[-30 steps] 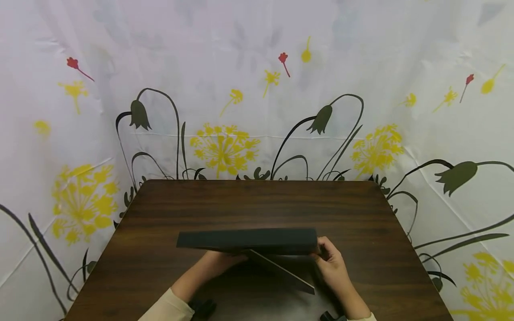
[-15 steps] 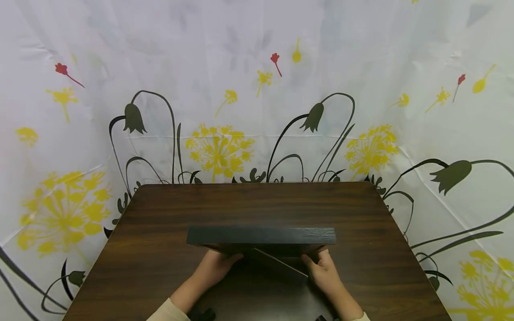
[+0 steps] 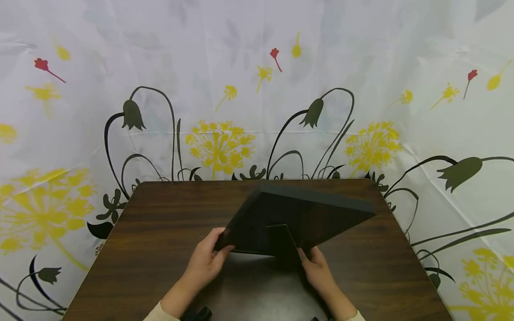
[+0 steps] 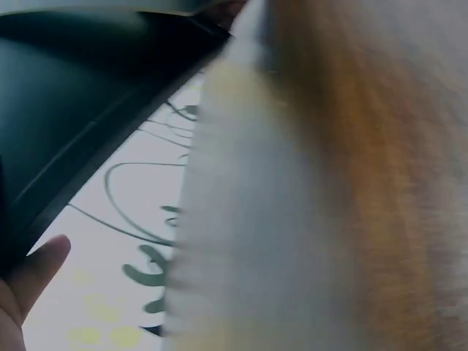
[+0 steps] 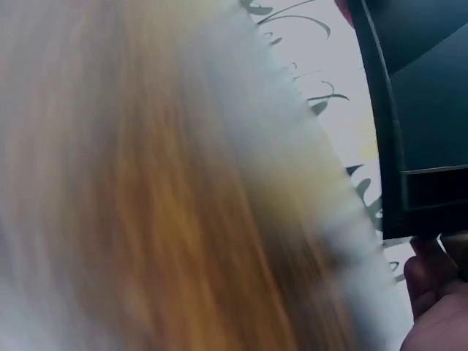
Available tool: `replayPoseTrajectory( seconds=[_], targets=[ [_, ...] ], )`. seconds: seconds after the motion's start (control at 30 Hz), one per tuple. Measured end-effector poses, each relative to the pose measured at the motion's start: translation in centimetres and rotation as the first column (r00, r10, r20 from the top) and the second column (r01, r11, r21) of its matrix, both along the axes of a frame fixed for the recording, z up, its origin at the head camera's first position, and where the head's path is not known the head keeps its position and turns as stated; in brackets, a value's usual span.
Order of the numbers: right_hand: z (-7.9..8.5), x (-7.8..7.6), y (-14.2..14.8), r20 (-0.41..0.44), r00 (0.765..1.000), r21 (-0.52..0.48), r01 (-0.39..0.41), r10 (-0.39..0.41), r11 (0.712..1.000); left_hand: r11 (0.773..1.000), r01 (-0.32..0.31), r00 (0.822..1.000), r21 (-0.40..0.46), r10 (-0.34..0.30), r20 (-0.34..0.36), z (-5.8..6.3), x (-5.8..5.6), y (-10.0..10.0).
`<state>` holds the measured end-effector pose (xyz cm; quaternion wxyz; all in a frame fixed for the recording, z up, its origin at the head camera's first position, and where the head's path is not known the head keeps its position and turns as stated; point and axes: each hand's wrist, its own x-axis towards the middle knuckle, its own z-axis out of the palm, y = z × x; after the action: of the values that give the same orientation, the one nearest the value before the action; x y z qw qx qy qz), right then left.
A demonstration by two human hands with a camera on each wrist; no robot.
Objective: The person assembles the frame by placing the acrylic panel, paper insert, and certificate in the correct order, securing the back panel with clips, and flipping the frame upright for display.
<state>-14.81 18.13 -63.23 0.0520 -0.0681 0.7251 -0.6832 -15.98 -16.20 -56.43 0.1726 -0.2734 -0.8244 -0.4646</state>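
Note:
A black picture frame (image 3: 321, 211) is held above the table, its dark back facing me and tilted. From that back a stand flap (image 3: 283, 243) sticks out. My left hand (image 3: 204, 259) grips the frame's lower left corner, thumb on the near side. The right hand (image 3: 318, 269) holds the lower edge close to the flap; its fingertips are partly hidden. In the left wrist view the frame (image 4: 80, 124) fills the upper left, with the thumb (image 4: 45, 267) below it. The right wrist view has a frame corner (image 5: 431, 197) above the curled fingers (image 5: 431, 274). The frame's front is hidden.
A dark wooden table (image 3: 168, 209) lies beneath. Behind and beside it hangs a white curtain (image 3: 249, 67) printed with flowers. Dark wrist straps or mounts (image 3: 198, 314) show near the bottom edge. Much of both wrist views is blurred.
The picture frame has turned and tilted from nearly edge-on, so its back now shows more. Its far edge has risen in view. Both hands keep hold; the left hand now grips a corner.

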Motion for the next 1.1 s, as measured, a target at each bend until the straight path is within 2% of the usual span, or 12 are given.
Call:
replayPoseTrajectory(
  seconds=[0.13, 0.23, 0.33, 0.43, 0.53, 0.6, 0.67, 0.73, 0.83, 1.0, 1.1],
  targets=[
    [-0.4, 0.0, -0.4, 0.070, 0.996, -0.006, 0.055, -0.054, 0.998, 1.000, 0.003, 0.996, -0.014, -0.004, -0.088, 1.6, 0.3, 0.1],
    [-0.5, 0.3, -0.7, 0.095, 0.992, -0.029, 0.085, -0.082, 0.996, 0.999, -0.005, 0.982, -0.033, -0.001, -0.189, 2.8, 0.5, 0.0],
    [-0.6, 0.7, -1.3, 0.151, 0.988, -0.148, 0.055, -0.033, 0.987, 0.999, -0.006, 0.962, -0.032, -0.003, -0.273, 4.2, 0.7, -0.1],
    [-0.5, 1.0, -2.3, 0.228, 0.972, -0.296, 0.014, 0.057, 0.955, 1.000, 0.000, 0.940, -0.030, -0.011, -0.341, 5.7, 0.9, -0.1],
    [-0.4, 1.3, -3.6, 0.266, 0.951, -0.431, -0.029, 0.158, 0.902, 0.999, -0.011, 0.921, -0.053, -0.010, -0.390, 6.9, 1.1, -0.2],
    [-0.5, 1.4, -4.2, 0.243, 0.937, -0.528, -0.088, 0.250, 0.845, 0.997, -0.025, 0.912, -0.077, -0.009, -0.409, 7.5, 1.2, -0.3],
    [-0.5, 1.3, -4.8, 0.175, 0.910, -0.626, -0.192, 0.375, 0.756, 0.994, -0.039, 0.905, -0.099, -0.007, -0.426, 7.9, 1.3, -0.5],
    [-0.6, 1.2, -5.0, 0.100, 0.871, -0.685, -0.290, 0.481, 0.668, 0.991, -0.059, 0.898, -0.120, 0.001, -0.439, 8.2, 1.3, -0.7],
    [-0.8, 1.1, -5.1, 0.046, 0.829, -0.724, -0.357, 0.558, 0.590, 0.986, -0.090, 0.895, -0.143, 0.018, -0.445, 8.5, 1.2, -1.0],
    [-1.2, 1.2, -5.2, 0.025, 0.815, -0.755, -0.364, 0.579, 0.545, 0.974, -0.143, 0.896, -0.177, 0.052, -0.440, 8.6, 0.9, -2.0],
    [-1.0, 1.4, -5.5, 0.047, 0.810, -0.760, -0.350, 0.585, 0.547, 0.968, -0.165, 0.892, -0.191, 0.064, -0.447, 8.7, 0.8, -2.5]
  ],
)
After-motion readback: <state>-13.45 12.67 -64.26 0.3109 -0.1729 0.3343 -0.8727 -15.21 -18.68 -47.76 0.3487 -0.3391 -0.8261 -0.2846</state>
